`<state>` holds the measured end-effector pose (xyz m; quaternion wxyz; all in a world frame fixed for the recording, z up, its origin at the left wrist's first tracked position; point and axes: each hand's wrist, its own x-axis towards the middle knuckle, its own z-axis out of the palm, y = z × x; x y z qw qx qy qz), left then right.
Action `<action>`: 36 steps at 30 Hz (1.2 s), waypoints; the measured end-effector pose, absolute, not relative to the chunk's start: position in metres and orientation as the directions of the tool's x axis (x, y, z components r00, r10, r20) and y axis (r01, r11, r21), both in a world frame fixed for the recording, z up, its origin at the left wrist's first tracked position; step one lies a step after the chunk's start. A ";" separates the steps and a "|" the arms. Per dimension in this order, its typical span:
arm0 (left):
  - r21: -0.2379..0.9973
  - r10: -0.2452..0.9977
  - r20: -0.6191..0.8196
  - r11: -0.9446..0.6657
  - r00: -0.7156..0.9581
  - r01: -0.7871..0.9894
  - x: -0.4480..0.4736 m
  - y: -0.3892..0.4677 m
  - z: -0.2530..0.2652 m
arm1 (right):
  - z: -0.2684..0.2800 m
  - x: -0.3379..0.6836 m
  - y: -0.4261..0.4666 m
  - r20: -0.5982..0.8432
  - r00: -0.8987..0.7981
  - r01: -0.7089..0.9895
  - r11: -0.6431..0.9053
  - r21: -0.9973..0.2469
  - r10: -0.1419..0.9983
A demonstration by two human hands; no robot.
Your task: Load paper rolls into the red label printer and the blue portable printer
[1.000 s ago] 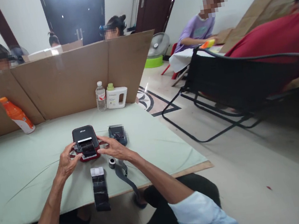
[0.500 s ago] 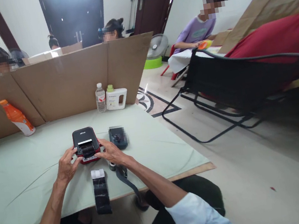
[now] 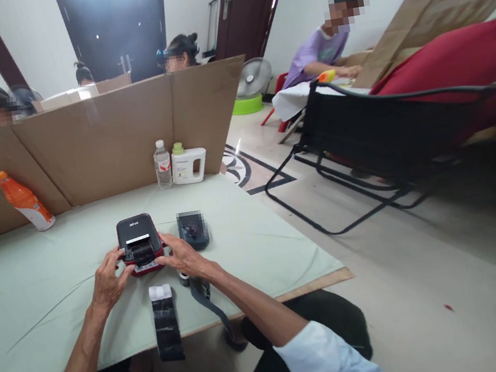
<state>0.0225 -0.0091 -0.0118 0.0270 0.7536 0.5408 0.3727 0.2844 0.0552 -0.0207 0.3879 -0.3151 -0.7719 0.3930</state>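
On a pale green, lightly creased cloth, a boxy machine with rounded corners sits between 2 hands. Its top is smooth and black, its lower body red, and a glossy black band spans its front below 1 narrow white line. The left hand and right hand hold it by opposite sides, fingers curved. A flat, white-ended black strip overhangs the near edge. The grey strap is partly hidden, its full shape hard to tell.
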 end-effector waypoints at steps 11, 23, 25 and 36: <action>0.448 0.839 0.525 -0.413 0.140 0.793 0.024 -0.008 -0.009 | -0.021 0.284 0.054 0.384 -0.507 0.166 0.525 -0.835 0.772; 0.490 0.851 0.502 -0.430 0.158 0.759 0.030 -0.011 0.009 | -0.022 0.285 0.055 0.359 -0.525 0.165 0.506 -0.847 0.772; 0.507 0.853 0.501 -0.426 0.146 0.750 0.030 -0.011 0.008 | -0.021 0.285 0.055 0.340 -0.524 0.177 0.491 -0.853 0.781; 0.400 0.812 0.516 -0.511 0.273 0.761 0.030 0.003 0.017 | -0.027 0.283 0.060 0.439 -0.531 0.337 0.656 -0.675 0.725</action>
